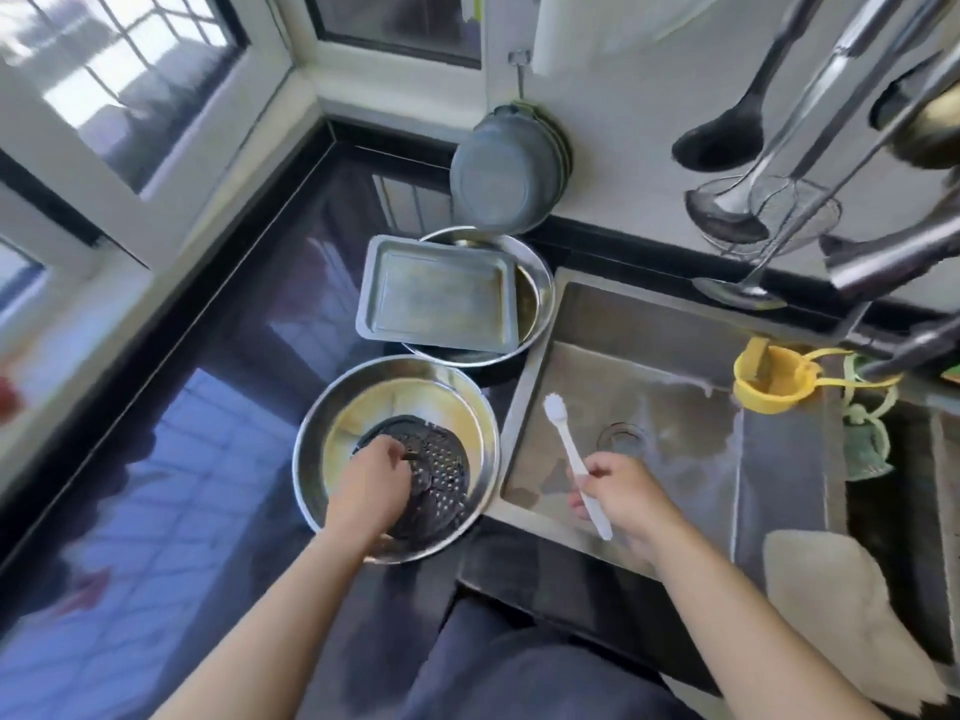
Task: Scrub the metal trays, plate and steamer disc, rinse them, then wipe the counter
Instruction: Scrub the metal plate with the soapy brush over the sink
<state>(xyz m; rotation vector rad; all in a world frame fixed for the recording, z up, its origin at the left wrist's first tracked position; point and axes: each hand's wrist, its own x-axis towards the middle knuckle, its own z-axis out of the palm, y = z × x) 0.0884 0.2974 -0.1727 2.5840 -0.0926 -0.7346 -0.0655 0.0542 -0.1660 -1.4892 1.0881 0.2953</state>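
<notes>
1. On the dark counter (pixel 208 356), left of the sink (pixel 649 407): a round metal plate (pixel 322 439) holds the perforated steamer disc (pixel 436 470). Left hand (pixel 369 480) rests on the disc, fingers curled at a small knob or tab; whether it has a firm grasp I cannot tell.
2. Right hand (pixel 618 491) hovers over the sink, grasping a white toothbrush (pixel 571 454), bristles pointing away and up, clear of any dish.
3. Behind the plate: a rectangular metal tray (pixel 436 298) lies across a round metal basin (pixel 540 283).
4. Progress, judged: early. Yellowish film shows on the plate, the tray looks dull, no suds or running water visible. Scrubbing, rinsing and counter wiping all appear outstanding.
5. Surroundings: yellow strainer (pixel 769 381) on the sink's far side, a pale cloth (pixel 831 605) near right, ladles (pixel 727 210) hanging above.
6. Obstruction: the disc sits inside the plate, so it likely must come out first.
</notes>
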